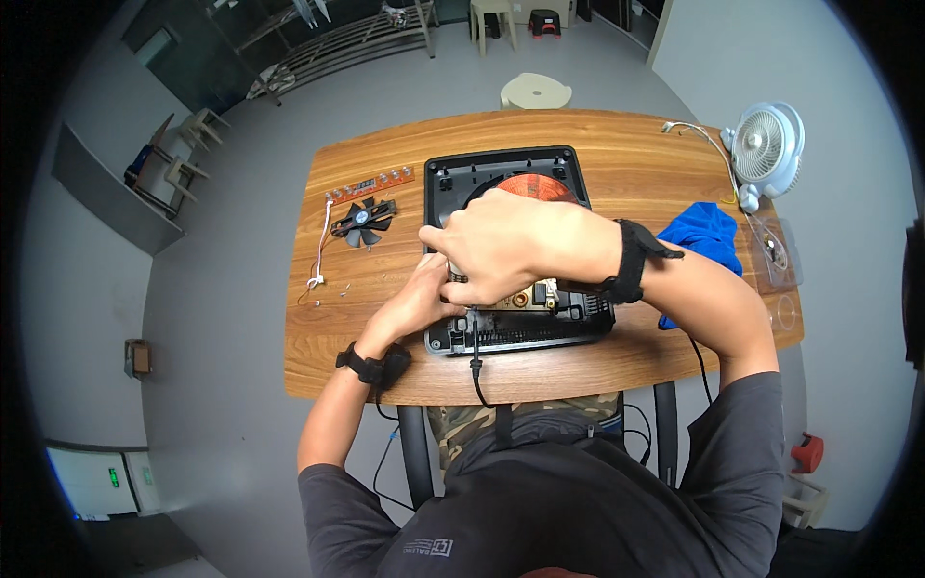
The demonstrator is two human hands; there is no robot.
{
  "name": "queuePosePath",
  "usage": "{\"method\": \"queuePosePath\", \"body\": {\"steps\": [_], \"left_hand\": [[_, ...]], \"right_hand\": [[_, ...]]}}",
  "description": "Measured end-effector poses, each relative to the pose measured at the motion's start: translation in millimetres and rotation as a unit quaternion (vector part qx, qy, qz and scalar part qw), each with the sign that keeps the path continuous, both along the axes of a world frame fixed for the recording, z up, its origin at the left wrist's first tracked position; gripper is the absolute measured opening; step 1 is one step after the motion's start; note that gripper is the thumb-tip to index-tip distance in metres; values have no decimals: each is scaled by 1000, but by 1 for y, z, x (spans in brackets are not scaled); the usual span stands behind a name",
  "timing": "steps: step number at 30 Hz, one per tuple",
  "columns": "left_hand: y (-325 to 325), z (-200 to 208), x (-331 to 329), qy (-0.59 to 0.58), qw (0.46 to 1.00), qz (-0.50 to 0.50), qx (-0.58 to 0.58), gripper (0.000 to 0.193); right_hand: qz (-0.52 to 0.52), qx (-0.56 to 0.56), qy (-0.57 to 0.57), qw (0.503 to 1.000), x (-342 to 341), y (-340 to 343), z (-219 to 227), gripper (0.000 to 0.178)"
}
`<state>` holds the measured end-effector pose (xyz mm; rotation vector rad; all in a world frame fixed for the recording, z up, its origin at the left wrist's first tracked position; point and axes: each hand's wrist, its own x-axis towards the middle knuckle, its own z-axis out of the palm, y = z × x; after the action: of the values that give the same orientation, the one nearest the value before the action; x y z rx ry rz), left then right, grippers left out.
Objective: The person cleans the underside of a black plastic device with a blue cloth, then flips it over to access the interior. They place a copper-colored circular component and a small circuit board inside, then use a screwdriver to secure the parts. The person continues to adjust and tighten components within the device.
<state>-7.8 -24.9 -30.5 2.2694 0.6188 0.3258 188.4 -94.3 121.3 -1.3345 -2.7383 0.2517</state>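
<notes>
An opened induction cooker lies on the table in its black housing (436,197), with an orange-red copper coil (538,186) and a circuit board (520,301) inside. My right hand (501,241) reaches over the coil to the left side of the housing. Its fingers are curled and closed; whatever they grip is hidden under the hand. Just below it, my left hand (422,297) rests at the housing's left edge, its fingers bent inward beside the right fingertips. What lies between them cannot be made out. A black power cord (476,364) leaves the housing's near edge.
Left of the cooker lie a black fan (364,223), an orange strip board (369,184) with a white cable, and several small screws (345,287). At the right are a blue cloth (703,236), a small white fan (767,144) and a clear plastic box (777,252). A stool (536,91) stands beyond the table.
</notes>
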Motion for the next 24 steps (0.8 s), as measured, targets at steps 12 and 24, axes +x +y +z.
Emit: {"method": "queuePosePath", "body": {"steps": [12, 24], "left_hand": [[-5, 10, -1, 64, 997, 37, -26, 51], [1, 0, -3, 58, 998, -1, -29, 52]], "right_hand": [[-8, 7, -44, 999, -15, 4, -1, 39], [20, 38, -28, 999, -10, 4, -14, 33]]}}
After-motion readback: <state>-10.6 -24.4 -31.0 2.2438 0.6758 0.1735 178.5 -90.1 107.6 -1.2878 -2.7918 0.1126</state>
